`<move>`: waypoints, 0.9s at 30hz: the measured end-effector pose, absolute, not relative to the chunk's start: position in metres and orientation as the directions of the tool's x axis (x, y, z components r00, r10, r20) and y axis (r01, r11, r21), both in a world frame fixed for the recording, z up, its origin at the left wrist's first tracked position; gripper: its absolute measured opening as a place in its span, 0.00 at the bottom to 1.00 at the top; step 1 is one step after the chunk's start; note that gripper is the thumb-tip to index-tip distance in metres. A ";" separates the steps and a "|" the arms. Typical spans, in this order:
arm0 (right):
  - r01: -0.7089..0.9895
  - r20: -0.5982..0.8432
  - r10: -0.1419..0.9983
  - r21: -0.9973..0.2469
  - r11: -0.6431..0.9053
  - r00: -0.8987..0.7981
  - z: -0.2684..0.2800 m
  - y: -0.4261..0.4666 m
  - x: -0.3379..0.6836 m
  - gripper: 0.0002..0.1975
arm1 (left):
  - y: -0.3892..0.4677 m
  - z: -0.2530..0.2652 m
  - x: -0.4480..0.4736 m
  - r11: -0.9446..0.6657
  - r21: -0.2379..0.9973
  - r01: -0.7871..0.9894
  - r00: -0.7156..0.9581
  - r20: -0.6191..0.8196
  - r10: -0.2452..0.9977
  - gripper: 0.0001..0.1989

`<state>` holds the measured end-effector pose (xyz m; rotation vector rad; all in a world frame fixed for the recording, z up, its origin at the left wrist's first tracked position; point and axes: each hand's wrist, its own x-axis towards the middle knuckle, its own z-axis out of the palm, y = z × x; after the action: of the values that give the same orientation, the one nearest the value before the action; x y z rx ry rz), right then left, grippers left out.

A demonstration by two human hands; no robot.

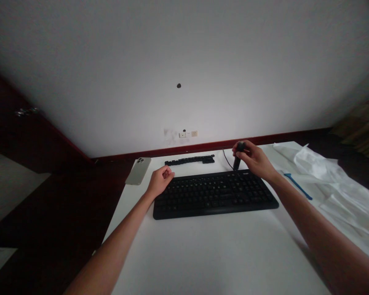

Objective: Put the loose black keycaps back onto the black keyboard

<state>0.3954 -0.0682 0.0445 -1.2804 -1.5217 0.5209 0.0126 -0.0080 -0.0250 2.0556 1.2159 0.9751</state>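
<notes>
A black keyboard (pixel 215 209) lies flat on the white table, several of its keycap positions showing lighter spots. My left hand (pixel 160 180) rests at its far left corner, fingers curled into a loose fist with nothing visible inside. Above the keyboard's far right edge, my right hand (pixel 254 159) grips a short black stick-like tool (pixel 237 163) held nearly upright. The tool's lower end is close to the keyboard's back edge; whether it touches cannot be made out. Behind the keyboard, a row of loose black keycaps (pixel 190 160) lies on the table.
A pale phone (pixel 138 171) lies at the table's far left corner. On the right are a blue thin-handled tool (pixel 298 186) and crumpled white plastic sheeting (pixel 347 205). A thin black cable (pixel 226 159) runs behind the keyboard. The wall with sockets (pixel 188 134) stands beyond the table (pixel 215 254).
</notes>
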 end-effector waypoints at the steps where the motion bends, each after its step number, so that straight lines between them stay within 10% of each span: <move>1: 0.328 0.398 0.913 -0.878 0.348 0.096 0.042 -0.068 0.386 0.10 | -0.008 -0.025 0.013 -0.436 0.754 0.491 0.326 0.305 0.895 0.12; 19: -0.414 0.225 0.974 -0.890 0.192 -0.030 0.022 -0.074 0.282 0.22 | -0.007 -0.025 0.013 -0.440 0.738 0.511 0.333 0.301 0.893 0.12; 27: -0.304 0.207 0.975 -0.937 0.175 -0.076 0.009 -0.076 0.273 0.26 | -0.007 -0.024 0.013 -0.428 0.741 0.518 0.324 0.294 0.899 0.12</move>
<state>0.2726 -0.0759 0.0087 -0.7951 -1.1462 1.2681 0.0131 -0.0070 -0.0245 2.0686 1.2443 0.9527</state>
